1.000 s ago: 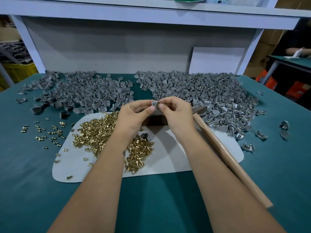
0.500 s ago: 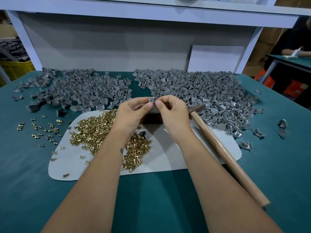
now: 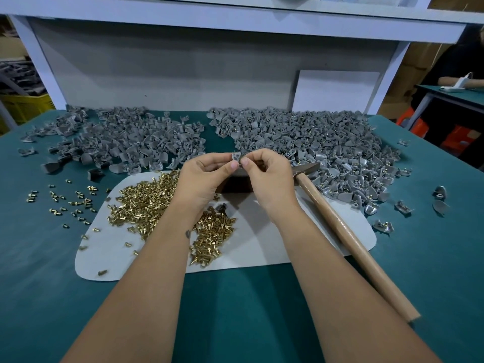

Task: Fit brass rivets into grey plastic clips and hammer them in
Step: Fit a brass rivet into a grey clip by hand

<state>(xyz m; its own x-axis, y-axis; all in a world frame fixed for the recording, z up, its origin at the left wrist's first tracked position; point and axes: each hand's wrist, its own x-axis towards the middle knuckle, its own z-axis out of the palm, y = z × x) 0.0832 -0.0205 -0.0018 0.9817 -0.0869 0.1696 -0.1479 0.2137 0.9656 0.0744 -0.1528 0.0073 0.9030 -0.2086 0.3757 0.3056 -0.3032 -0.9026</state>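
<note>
- Pinching one small grey plastic clip [image 3: 236, 156] at the fingertips, the left hand [image 3: 207, 176] and right hand [image 3: 267, 176] are held together above a white mat [image 3: 262, 247]; whether a rivet is fitted cannot be told.
- Shiny brass rivets [image 3: 146, 200] are heaped on the mat's left part.
- Curved grey clips are piled in a left heap [image 3: 125, 142] and a right heap [image 3: 314, 145] on the green table [image 3: 235, 323].
- A wooden-handled hammer [image 3: 348, 234] is laid beside the right forearm.
</note>
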